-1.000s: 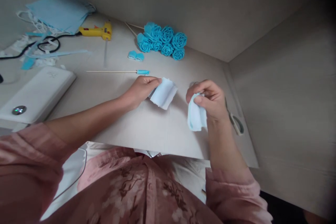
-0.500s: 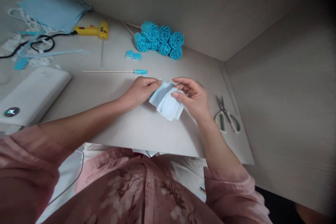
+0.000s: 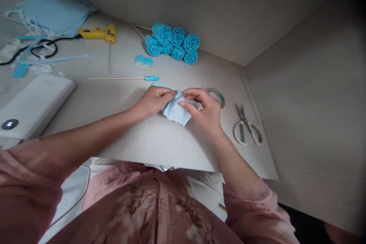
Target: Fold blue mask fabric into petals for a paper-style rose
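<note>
Far to the left of the thin stick [image 3: 117, 79] with a blue tip, and a bit nearer the person, lies a fat white box [image 3: 42, 101] with a round dark spot on it. Behind the box, also left of the stick, are blue and white scraps [image 3: 60, 59], and past them a pile of pale blue masks [image 3: 55, 11]. A yellow glue gun [image 3: 94, 34] lies behind the stick, with a black cord [image 3: 65, 39] running off to its left. Just behind the stick's blue tip sits a small blue folded piece [image 3: 143, 60].

On the near side of that tip is the left hand [image 3: 152, 101]. Its thumb and curled fingers are pressed tight on the left end of some pale cloth pieces [image 3: 178, 113]. These pieces are up in both hands, to the right of the stick and nearer the person. A bunch of blue flowers [image 3: 177, 45] lies behind and to the right of the stick.

Next comes the right hand [image 3: 204, 110]. Its fingers are bent, with a narrow gap to the thumb, and they hold the other end of the pieces. Farther right of the stick are a round ring [image 3: 221, 99], then scissors [image 3: 246, 124] with their blades a little apart.
</note>
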The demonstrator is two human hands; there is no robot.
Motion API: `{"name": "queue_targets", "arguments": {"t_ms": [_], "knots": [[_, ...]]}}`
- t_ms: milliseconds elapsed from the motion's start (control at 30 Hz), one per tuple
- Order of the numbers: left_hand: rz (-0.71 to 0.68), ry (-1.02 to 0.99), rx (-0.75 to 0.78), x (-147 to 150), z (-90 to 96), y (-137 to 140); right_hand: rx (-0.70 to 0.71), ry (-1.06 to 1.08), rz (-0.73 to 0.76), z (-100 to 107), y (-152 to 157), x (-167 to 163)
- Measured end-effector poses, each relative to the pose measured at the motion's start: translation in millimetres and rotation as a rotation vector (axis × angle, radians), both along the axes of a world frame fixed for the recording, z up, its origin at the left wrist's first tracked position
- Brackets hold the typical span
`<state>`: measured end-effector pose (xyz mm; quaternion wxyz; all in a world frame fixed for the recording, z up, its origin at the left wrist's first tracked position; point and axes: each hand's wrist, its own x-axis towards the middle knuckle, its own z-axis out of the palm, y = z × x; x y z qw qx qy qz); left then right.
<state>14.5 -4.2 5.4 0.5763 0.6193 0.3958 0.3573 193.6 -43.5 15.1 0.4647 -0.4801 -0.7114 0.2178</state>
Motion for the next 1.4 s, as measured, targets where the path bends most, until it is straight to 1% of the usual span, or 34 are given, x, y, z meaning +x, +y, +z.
{"name": "queue_targets", "arguments": {"t_ms": [100, 233, 533, 667, 867, 1000, 1400], "knots": [[-0.042, -0.029, -0.041, 0.3, 1.8, -1.1, 0.044, -0.035, -0.019, -2.3, 1.3, 0.6], [-0.065, -0.068, -0.081, 0.2, 3.2, -1.6, 0.050, -0.071, -0.054, -4.2, 3.3, 2.2], [-0.091, -0.108, -0.109, 0.1, 5.9, -0.9, 0.111, -0.144, -0.093, -2.0, 5.1, 3.3], [-0.100, -0.112, -0.087, 0.1, 4.5, -0.2, 0.112, -0.139, -0.118, -2.6, 6.8, 4.0], [-0.078, -0.071, -0.034, -1.1, 2.3, 0.7, 0.092, -0.160, -0.116, -2.0, 7.9, 4.3], [-0.079, -0.062, -0.019, -1.3, 1.5, 1.2, 0.114, -0.162, -0.094, -2.1, 8.1, 4.2], [-0.063, -0.081, -0.071, -1.0, 3.7, -0.4, 0.125, -0.163, -0.069, -1.5, 7.4, 3.3]]}}
